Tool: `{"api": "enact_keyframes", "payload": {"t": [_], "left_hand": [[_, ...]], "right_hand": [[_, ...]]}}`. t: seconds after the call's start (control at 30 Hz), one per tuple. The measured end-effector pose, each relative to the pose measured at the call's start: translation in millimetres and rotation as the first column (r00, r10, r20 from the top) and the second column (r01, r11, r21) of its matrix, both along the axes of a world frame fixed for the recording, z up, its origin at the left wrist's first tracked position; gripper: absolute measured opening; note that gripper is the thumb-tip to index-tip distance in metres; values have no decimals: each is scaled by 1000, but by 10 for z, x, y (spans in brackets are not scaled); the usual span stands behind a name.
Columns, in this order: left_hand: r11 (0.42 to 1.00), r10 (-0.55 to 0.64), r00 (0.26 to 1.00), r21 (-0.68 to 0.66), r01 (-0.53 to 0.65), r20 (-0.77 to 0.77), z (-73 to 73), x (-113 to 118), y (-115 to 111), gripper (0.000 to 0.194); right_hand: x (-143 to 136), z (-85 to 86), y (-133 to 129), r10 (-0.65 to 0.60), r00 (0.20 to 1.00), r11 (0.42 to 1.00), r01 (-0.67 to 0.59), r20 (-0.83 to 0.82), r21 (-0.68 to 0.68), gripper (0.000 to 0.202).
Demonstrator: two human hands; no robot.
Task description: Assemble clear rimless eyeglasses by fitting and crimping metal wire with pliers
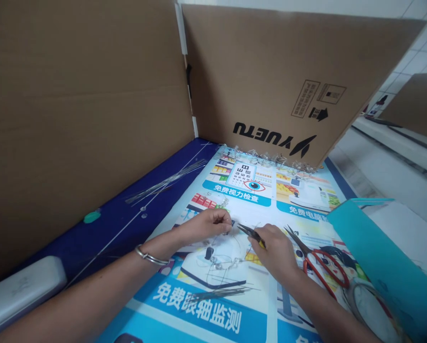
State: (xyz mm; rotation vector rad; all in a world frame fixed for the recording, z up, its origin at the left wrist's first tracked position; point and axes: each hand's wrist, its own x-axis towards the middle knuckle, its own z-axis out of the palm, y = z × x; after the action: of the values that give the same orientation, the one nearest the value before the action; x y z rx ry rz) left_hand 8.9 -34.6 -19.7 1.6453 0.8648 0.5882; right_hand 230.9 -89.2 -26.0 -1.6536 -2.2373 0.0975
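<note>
My left hand [213, 223], with a metal bangle [152, 257] on its wrist, is closed in a pinch on a thin wire that barely shows. A small clear glint, perhaps a bead, is at those fingertips. Wrapped round the yellow-and-black handles of needle-nose pliers [248, 230], my right hand [273, 245] points their jaws left toward the pinch, a small gap away. Beneath the hands, clear beads on wire [225, 265] lie on the printed sheet. A bundle of cut wires [222, 293] rests nearer to me.
Red-handled scissors [319, 267] and a tape roll [371, 309] lie right, beside a teal folder [385, 267]. More wires [168, 181] lie on the blue cloth. Beaded pieces [270, 158] line the back, under cardboard walls [270, 71]. A white device [24, 295] sits front left.
</note>
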Motion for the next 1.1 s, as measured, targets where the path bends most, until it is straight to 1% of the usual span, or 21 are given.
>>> {"api": "enact_keyframes", "payload": {"t": [0.1,0.2,0.33,0.43,0.63,0.73,0.93,1.1], "left_hand": [[1000,11,1000,17,-11,0,-23,7,12,14],[999,18,1000,30,-18,10,-40,10,12,13],[999,34,999,4,-34,42,-57,13,1,11],[999,37,998,5,-37,48,-59,18,-6,10],[994,56,998,97,-54,-17,-22,37,-42,10],[985,71,996,159,-61,-57,1,52,-69,10],[969,89,990,240,-60,-112,20,76,-89,10],[958,115,984,278,-73,-137,29,88,-113,8]], "right_hand": [[12,-9,8,-11,998,999,13,-60,42,14],[10,-5,-13,25,997,995,-17,-78,99,13],[-21,16,-68,106,994,989,-109,34,95,13],[-48,30,-91,121,986,989,-130,115,77,13],[-83,79,-113,101,973,988,-123,205,95,12],[-104,113,-133,88,968,990,-110,236,82,12],[-118,156,-157,42,965,997,-57,259,49,13],[-111,167,-151,18,966,998,-31,258,46,14]]}}
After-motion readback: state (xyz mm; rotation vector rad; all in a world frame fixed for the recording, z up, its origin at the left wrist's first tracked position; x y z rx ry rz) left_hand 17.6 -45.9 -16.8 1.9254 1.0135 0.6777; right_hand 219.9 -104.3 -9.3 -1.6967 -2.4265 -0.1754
